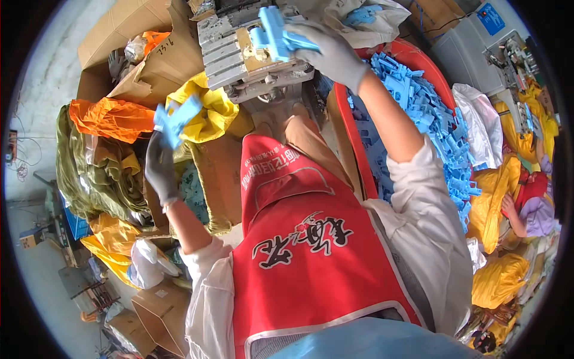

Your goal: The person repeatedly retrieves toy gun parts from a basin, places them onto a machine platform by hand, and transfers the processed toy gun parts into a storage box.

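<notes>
My right hand (336, 57), in a light grey glove, grips a light-blue moulded plastic part (276, 35), roughly pistol-shaped. It is over a brown pad (253, 58) on the slotted metal machine table (220, 52); whether the part touches the pad I cannot tell. At the left, my left hand (160, 166), in a darker grey glove, is closed on another light-blue plastic part (178, 121), smeared by motion. That part is in front of a yellow bag (216, 113). Its fingers are partly hidden by blur.
A red tub (443, 78) heaped with light-blue plastic parts (427, 116) stands at my right. Orange (110, 118) and olive-green sacks (86, 176) lie at the left, below an open cardboard box (128, 33). Another person (536, 209) sits at the far right, near yellow sacks (491, 206).
</notes>
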`<state>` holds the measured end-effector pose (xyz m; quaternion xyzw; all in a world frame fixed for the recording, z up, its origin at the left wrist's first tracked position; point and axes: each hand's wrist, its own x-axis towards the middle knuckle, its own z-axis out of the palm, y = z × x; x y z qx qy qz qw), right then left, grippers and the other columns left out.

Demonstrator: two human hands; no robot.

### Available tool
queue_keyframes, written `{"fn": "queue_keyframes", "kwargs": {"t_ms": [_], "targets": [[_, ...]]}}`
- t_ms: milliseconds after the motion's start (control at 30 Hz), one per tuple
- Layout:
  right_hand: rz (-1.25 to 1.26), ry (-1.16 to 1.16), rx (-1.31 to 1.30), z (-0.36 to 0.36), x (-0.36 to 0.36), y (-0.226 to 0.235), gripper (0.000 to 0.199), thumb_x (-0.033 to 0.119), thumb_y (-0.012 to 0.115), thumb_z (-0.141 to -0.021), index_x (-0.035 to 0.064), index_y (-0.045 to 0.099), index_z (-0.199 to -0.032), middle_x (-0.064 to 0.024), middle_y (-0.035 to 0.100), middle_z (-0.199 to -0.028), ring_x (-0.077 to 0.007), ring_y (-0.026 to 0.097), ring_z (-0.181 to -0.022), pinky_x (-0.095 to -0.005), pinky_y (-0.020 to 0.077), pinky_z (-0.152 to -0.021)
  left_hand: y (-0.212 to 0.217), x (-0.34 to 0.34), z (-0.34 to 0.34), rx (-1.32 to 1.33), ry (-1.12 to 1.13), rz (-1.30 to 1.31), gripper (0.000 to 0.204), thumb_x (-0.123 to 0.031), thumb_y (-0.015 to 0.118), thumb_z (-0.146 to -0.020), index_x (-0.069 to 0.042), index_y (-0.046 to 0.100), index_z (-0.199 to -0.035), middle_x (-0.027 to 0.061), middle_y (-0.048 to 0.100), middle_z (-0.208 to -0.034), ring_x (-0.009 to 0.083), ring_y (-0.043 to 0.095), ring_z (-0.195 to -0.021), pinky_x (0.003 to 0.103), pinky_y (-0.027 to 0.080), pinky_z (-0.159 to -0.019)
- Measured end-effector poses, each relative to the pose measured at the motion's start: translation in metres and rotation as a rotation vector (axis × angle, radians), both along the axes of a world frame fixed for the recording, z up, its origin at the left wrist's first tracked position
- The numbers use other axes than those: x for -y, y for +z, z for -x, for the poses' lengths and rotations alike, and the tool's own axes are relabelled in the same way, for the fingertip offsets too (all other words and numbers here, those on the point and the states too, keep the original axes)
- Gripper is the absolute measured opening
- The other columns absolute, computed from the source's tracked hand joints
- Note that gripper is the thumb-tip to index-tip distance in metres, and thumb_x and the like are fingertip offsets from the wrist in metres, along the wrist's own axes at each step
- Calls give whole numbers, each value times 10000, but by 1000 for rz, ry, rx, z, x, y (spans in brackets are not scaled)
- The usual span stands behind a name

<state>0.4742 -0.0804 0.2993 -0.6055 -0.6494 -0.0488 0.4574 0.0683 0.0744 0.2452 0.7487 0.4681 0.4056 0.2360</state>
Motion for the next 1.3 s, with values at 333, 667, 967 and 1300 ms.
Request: {"fn": "queue_keyframes", "kwargs": {"t_ms": [333,667,967,1300], "targets": [[60,-63,677,-5,-11,3,366,193,547,-886,188,585,-1250,-82,597,-1229,-285,552,-1129,-389,406,-1002,-42,42,69,-14,144,240,304,-190,546,-948,-2,618,-1175,87,658,-1129,176,605,-1025,296,456,-924],[645,-590,-186,-53,208,-157,339,315,501,-928,147,590,-1209,-161,640,-1105,-336,602,-1033,-413,483,-865,-58,30,7,-208,-160,285,320,-219,537,-960,8,633,-1165,82,673,-1114,177,626,-996,288,488,-863],[1032,-813,331,-7,273,-266,383,203,457,-902,222,556,-1271,-47,492,-1338,-321,487,-1214,-405,469,-895,-55,38,-55,-402,-335,87,297,-216,529,-951,-24,655,-1139,120,673,-1114,228,644,-1000,329,484,-869],[1472,-434,108,-57,272,-223,372,193,562,-799,81,575,-1153,-164,590,-1179,-333,547,-1133,-459,386,-981,-38,51,-40,-410,-336,-27,252,-147,552,-926,-17,650,-1119,125,688,-1048,215,654,-956,314,488,-852]]}}
